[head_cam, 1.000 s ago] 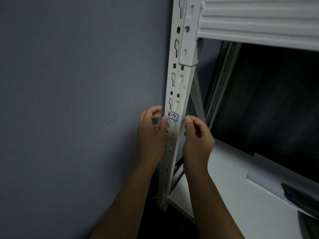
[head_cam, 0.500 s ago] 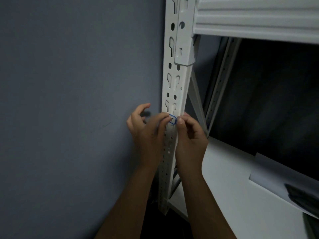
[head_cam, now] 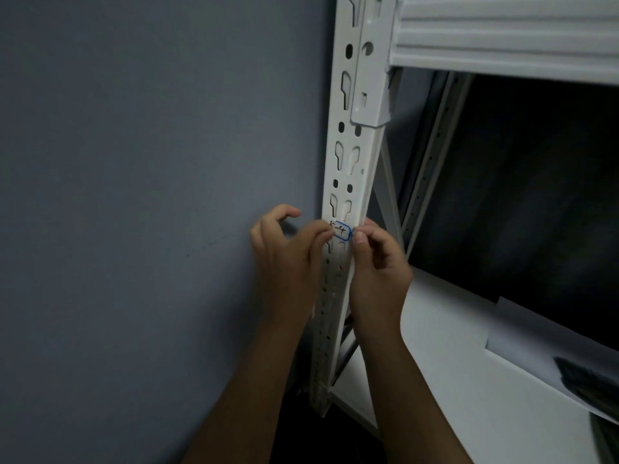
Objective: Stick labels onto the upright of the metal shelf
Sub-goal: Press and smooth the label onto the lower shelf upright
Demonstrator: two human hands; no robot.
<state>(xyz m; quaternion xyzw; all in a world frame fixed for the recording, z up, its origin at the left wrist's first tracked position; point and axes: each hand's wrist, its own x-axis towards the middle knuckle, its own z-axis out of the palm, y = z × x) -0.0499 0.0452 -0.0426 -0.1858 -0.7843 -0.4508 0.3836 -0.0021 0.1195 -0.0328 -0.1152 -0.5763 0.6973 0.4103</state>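
Your label (head_cam: pixel 341 231), blue-edged with handwriting, sits on the front of the upright (head_cam: pixel 346 162), just below a pair of keyhole slots. Left hand (head_cam: pixel 288 259) presses a fingertip on its left end; right hand (head_cam: pixel 378 262) pinches its right edge. Risk: it spans slots, so uneven pressure could crease it or leave a corner lifting. Versus half a second ago, more writing shows; left fingers have slid off leftward.

Left fingertip (head_cam: pixel 326 233) covers the left end of the label (head_cam: pixel 341 231) on the upright (head_cam: pixel 348 169); its writing is partly unreadable; upright's top is cropped.
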